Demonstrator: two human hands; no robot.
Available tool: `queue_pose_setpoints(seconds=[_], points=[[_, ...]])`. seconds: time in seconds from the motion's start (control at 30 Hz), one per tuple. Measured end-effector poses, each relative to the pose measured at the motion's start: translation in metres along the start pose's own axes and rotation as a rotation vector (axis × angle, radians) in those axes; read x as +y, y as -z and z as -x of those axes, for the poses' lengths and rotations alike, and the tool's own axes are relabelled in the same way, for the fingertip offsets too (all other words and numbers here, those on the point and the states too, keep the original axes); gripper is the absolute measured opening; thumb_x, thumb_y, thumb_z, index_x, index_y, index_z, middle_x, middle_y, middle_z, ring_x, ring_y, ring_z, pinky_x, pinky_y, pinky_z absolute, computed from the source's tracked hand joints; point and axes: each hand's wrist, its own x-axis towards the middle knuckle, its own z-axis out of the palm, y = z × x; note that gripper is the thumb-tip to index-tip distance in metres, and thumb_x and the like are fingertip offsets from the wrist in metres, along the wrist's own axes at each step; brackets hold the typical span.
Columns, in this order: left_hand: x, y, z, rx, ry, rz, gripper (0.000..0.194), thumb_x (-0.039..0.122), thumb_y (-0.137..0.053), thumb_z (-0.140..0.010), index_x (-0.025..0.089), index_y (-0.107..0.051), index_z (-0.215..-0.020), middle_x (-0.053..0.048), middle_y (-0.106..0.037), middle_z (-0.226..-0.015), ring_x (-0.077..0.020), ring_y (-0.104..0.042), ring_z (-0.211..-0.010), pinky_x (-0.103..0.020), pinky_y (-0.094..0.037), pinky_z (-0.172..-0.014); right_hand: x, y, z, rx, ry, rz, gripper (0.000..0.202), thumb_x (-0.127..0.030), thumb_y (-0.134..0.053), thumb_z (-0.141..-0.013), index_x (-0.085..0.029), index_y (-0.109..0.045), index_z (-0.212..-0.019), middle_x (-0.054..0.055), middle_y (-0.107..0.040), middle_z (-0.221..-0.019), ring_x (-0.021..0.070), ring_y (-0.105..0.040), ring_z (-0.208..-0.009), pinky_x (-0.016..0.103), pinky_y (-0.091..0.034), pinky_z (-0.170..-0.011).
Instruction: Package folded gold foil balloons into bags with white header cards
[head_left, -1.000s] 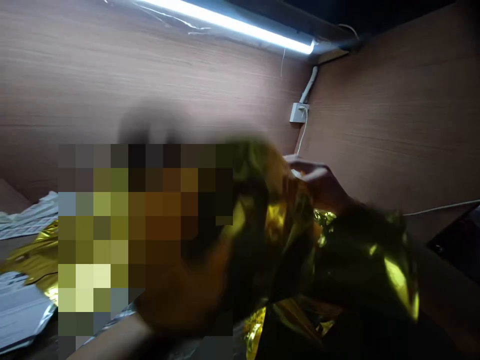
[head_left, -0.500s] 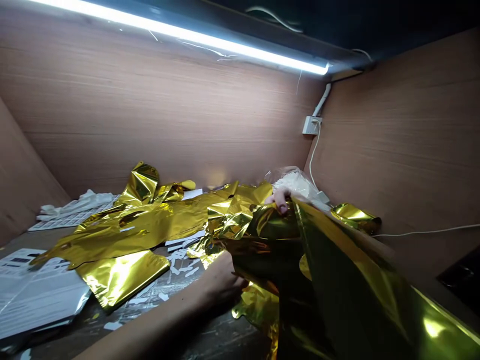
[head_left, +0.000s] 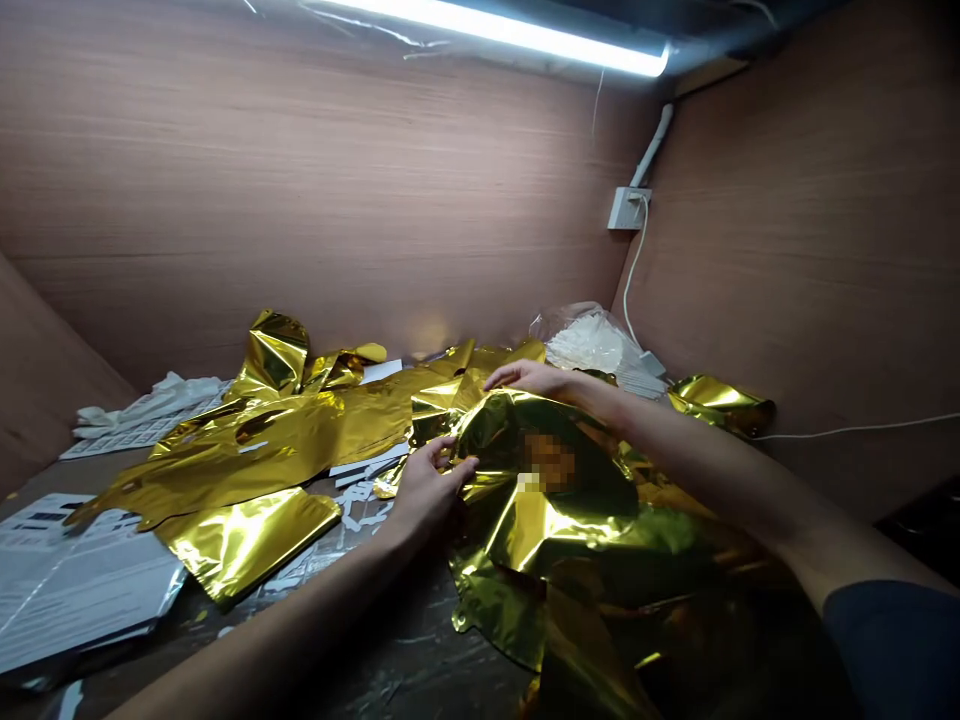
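A large sheet of shiny gold foil (head_left: 540, 500) lies crumpled in front of me, spreading toward the lower right. My left hand (head_left: 431, 485) is at its left edge, with thumb and fingers closed on the foil. My right hand (head_left: 525, 377) reaches over the far edge of the same sheet, its fingers bent down on the foil; their tips are partly hidden. More gold foil pieces (head_left: 262, 450) lie spread to the left, with a folded gold piece (head_left: 247, 535) nearer to me.
Printed sheets in clear plastic (head_left: 82, 590) lie at the left, below white gloves (head_left: 150, 400). A clear bag of white pieces (head_left: 592, 345) stands at the back right, under a socket box (head_left: 628, 208) with a cable. A light tube (head_left: 525, 30) hangs above.
The raised dark foil sheet has come down and lies flatter. My right hand has moved left to its far edge, baring the forearm. My left hand has shifted up and left. The view has tilted down.
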Motion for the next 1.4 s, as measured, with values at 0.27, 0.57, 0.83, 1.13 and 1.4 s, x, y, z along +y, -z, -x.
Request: queue_pose_setpoints(seconds=[0.27, 0.57, 0.83, 1.13, 1.4], points=[[-0.007, 0.011, -0.01, 0.114, 0.052, -0.19, 0.058, 0.04, -0.076, -0.078, 0.014, -0.058, -0.127, -0.005, -0.073, -0.082, -0.0207, -0.069, -0.068, -0.028, -0.047, -0.061, -0.037, -0.048, 0.139, 0.1, 0.207, 0.739, 0.046, -0.041, -0.079, -0.087, -0.027, -0.068, -0.129, 0.01, -0.057, -0.142, 0.0382, -0.048, -0.133, 0.061, -0.033, -0.116], [-0.001, 0.004, 0.002, 0.135, -0.241, -0.69, 0.06, 0.039, -0.065, -0.089, 0.015, -0.048, -0.141, -0.009, -0.071, -0.099, -0.0273, -0.068, -0.087, -0.036, -0.049, -0.078, 0.058, -0.073, 0.156, 0.211, -0.071, 1.097, 0.025, -0.015, -0.052, -0.102, -0.01, -0.067, -0.121, 0.018, -0.065, -0.118, 0.0327, -0.058, -0.115, 0.045, -0.05, -0.101], [-0.014, 0.0, 0.003, 0.114, -0.549, -0.844, 0.056, 0.023, -0.062, -0.089, 0.013, -0.047, -0.142, -0.014, -0.062, -0.117, -0.0277, -0.064, -0.105, -0.041, -0.054, -0.093, 0.03, -0.009, 0.11, 0.147, -0.185, 0.94, 0.014, -0.002, -0.063, -0.09, -0.013, -0.07, -0.086, 0.004, -0.068, -0.082, 0.0179, -0.063, -0.076, 0.028, -0.052, -0.073], [-0.009, -0.006, 0.004, 0.094, -0.564, -1.044, 0.036, 0.031, -0.058, -0.094, 0.017, -0.067, -0.126, -0.017, -0.053, -0.131, -0.0328, -0.064, -0.109, -0.049, -0.057, -0.094, -0.014, 0.036, 0.087, 0.598, -0.189, 0.807, 0.022, -0.011, -0.05, -0.101, -0.006, -0.069, -0.108, 0.011, -0.071, -0.109, 0.0177, -0.062, -0.099, 0.025, -0.044, -0.087], [0.005, -0.009, 0.011, 0.083, -0.789, -1.113, 0.025, 0.025, -0.055, -0.098, 0.017, -0.077, -0.106, -0.016, -0.041, -0.153, -0.0443, -0.041, -0.141, -0.064, -0.039, -0.114, -0.036, -0.095, 0.338, 1.082, 0.19, 0.708, 0.008, -0.011, -0.066, -0.091, -0.018, -0.07, -0.091, 0.001, -0.068, -0.085, 0.0177, -0.063, -0.076, 0.033, -0.049, -0.07]])
